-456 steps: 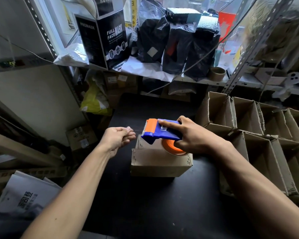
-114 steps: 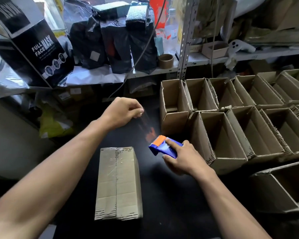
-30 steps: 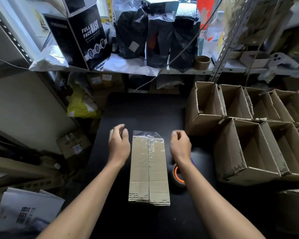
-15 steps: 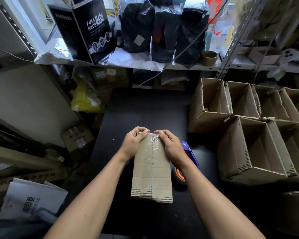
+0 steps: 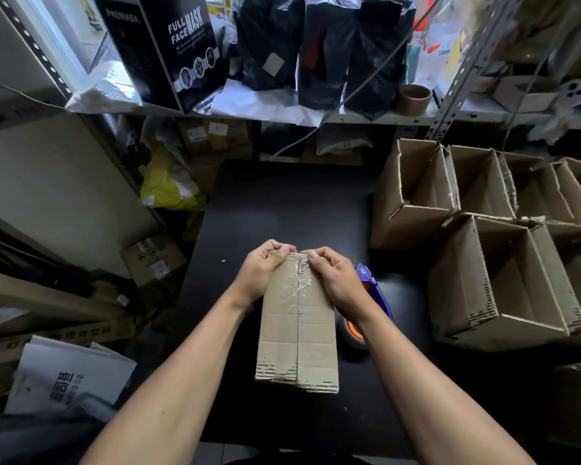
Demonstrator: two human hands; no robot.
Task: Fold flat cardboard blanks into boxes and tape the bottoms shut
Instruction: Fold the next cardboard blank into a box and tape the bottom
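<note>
- Centre of frame, on the black table (image 5: 282, 203): box (image 5: 297, 333), taped bottom up, long axis running from lower frame to upper.
- Left hand (image 5: 260, 275) and right hand (image 5: 336, 280) together at the far end, fingers curled over it, pressing the tape (image 5: 299, 280) tail down.
- Both equally near.
- Tape dispenser (image 5: 371, 290) just right of the box.
- Likely next: rubbing the seam flat.
</note>
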